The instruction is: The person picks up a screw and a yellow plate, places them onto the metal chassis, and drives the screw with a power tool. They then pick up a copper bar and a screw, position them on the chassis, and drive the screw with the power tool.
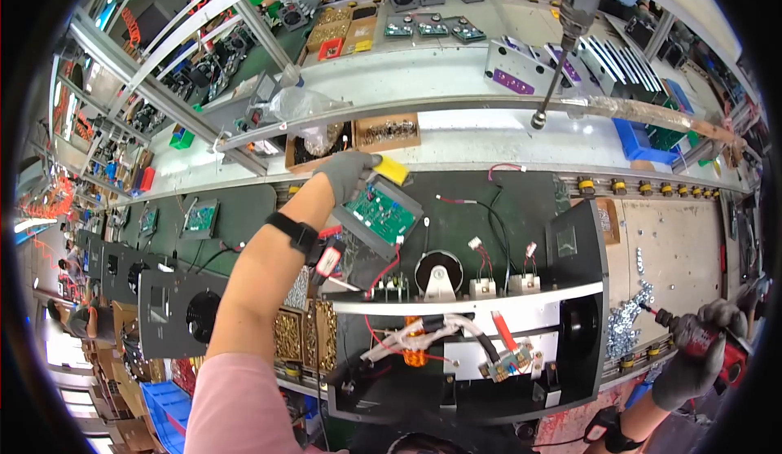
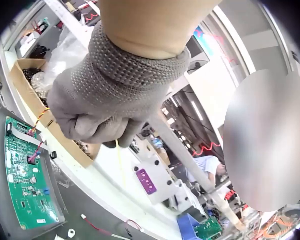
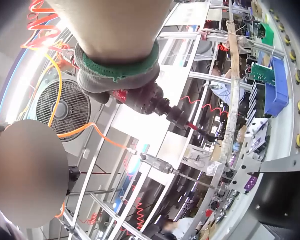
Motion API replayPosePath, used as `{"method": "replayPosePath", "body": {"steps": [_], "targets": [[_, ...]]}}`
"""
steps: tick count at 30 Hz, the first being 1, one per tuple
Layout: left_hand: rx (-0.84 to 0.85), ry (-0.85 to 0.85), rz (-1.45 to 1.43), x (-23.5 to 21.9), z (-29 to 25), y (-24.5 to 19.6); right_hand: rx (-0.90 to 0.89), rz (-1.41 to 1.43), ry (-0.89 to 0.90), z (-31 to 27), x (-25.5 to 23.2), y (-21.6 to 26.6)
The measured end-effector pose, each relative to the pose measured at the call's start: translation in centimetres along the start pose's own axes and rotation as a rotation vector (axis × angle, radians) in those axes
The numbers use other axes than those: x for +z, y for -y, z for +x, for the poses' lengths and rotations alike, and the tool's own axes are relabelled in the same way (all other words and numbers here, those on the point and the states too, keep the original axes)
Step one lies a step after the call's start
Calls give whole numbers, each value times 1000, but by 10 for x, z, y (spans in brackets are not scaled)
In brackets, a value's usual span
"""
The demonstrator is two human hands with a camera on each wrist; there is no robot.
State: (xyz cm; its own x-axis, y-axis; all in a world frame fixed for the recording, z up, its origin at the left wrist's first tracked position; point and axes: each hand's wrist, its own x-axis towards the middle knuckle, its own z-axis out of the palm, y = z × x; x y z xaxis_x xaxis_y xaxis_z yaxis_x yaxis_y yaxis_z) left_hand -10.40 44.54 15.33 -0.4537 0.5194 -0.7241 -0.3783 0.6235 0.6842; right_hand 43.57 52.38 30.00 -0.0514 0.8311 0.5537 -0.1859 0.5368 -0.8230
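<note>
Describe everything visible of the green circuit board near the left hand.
The green rectangular circuit board sits in a grey tray-like metal frame, tilted above the black chassis. Small components and a white connector dot its face; thin red and black wires run to its edge in the left wrist view. The grey-gloved left hand is at its upper corner beside a yellow piece; whether the fingers touch the board cannot be told.

Hanging screwdriver (image 1: 562,47) blocks path above chassis (image 1: 464,307); bare bench (image 1: 676,234) right open.
</note>
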Motion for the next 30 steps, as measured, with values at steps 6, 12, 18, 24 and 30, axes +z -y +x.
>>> {"method": "replayPosePath", "body": {"steps": [6, 12, 18, 24, 30], "targets": [[58, -259, -40, -21, 38, 13, 113, -105, 58, -8, 13, -6], [136, -69, 108, -48, -10, 26, 2, 57, 249, -6, 28, -15], [506, 26, 724, -29, -38, 10, -45, 78, 244, -9, 17, 3], [440, 24, 1373, 0, 47, -14, 126, -163, 160, -19, -30, 22], [418, -94, 1752, 50, 104, -34, 188, -372, -134, -54, -101, 30]]}}
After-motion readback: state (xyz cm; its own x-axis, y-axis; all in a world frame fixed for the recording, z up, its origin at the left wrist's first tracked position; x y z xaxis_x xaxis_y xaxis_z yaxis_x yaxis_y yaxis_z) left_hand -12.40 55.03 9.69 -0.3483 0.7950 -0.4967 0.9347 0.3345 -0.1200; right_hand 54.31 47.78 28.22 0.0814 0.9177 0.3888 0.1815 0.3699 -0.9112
